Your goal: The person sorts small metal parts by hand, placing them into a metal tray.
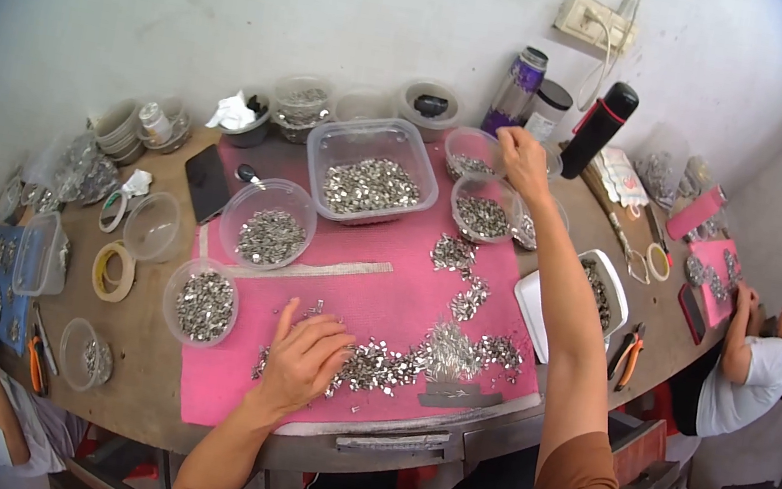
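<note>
On the table (137, 389), my left hand (303, 358) lies spread open on the pink mat (403, 297); my right hand (523, 160), fingers curled, reaches over a tub (474, 151), grasp unclear, white wall (244, 10) behind.

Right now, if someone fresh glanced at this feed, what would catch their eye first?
The bright pink mat in the middle of the wooden table, strewn with small silvery metal pieces. The left hand rests spread on those pieces near the front edge, while the right hand reaches far back over round clear tubs holding more of them.
</note>
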`<state>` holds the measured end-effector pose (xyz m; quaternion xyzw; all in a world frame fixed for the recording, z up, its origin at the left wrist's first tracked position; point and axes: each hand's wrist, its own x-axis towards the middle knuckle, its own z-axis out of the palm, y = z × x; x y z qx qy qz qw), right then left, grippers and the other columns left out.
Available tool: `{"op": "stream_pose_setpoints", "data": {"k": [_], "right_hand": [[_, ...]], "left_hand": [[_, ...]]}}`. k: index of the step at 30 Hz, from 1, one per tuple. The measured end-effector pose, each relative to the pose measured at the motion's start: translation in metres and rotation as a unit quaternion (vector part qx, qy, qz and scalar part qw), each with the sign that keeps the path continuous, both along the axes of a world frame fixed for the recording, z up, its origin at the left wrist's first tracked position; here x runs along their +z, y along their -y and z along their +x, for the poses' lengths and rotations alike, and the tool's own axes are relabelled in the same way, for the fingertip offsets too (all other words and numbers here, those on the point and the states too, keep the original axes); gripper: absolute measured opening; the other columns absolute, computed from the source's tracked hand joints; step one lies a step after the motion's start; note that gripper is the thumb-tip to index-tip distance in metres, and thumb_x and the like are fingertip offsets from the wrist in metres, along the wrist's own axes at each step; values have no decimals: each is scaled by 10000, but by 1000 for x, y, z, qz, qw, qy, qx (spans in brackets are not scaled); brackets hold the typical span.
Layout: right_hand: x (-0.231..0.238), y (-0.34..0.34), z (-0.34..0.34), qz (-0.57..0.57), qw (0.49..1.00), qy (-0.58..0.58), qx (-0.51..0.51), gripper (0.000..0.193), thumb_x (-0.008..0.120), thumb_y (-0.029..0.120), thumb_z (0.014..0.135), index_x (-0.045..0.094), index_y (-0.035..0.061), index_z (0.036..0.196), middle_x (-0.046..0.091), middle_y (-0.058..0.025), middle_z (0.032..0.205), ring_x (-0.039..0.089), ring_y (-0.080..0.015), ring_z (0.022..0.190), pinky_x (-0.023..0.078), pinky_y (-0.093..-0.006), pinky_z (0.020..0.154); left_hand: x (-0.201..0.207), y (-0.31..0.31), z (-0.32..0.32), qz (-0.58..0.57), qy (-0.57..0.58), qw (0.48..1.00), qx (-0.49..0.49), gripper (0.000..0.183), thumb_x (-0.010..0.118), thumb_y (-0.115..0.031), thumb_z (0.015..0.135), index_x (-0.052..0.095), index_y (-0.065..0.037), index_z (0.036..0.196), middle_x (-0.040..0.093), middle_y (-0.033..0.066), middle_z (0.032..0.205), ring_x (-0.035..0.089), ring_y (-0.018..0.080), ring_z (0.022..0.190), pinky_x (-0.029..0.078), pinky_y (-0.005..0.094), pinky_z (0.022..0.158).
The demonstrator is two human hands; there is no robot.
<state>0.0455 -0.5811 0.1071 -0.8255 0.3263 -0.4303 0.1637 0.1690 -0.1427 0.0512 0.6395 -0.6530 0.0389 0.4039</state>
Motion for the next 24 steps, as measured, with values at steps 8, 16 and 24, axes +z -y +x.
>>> {"op": "stream_pose_setpoints", "data": {"k": [8, 16, 24], "right_hand": [[15, 47, -54, 15, 994, 91, -62, 374, 622, 339, 988, 735, -18, 1003, 695, -189, 774, 677, -282, 719, 523, -409, 716], [0, 60, -57, 16, 998, -5, -66, 318, 611, 283, 976, 727, -11, 1000, 714, -244, 922, 712, -391, 883, 544, -437, 794], [-36, 121, -37, 20, 954, -300, 18, 439, 522, 425, 990, 719, 63, 1142, 710, -259, 1067, 667, -430, 1038, 512, -502, 944]], "left_hand": [[10, -4, 4, -21, -5, 999, 27, 150, 747, -80, 836, 761, -77, 985, 709, 57, 1003, 683, 262, 1025, 338, 591, 1149], [9, -10, 0, -51, -18, 998, 19, 99, 700, -118, 889, 759, -82, 961, 710, 46, 929, 687, 244, 915, 363, 571, 1133], [13, -10, 1, -34, -24, 999, 17, 96, 688, -143, 920, 758, -96, 966, 707, 23, 893, 686, 223, 866, 381, 551, 1121]]}}
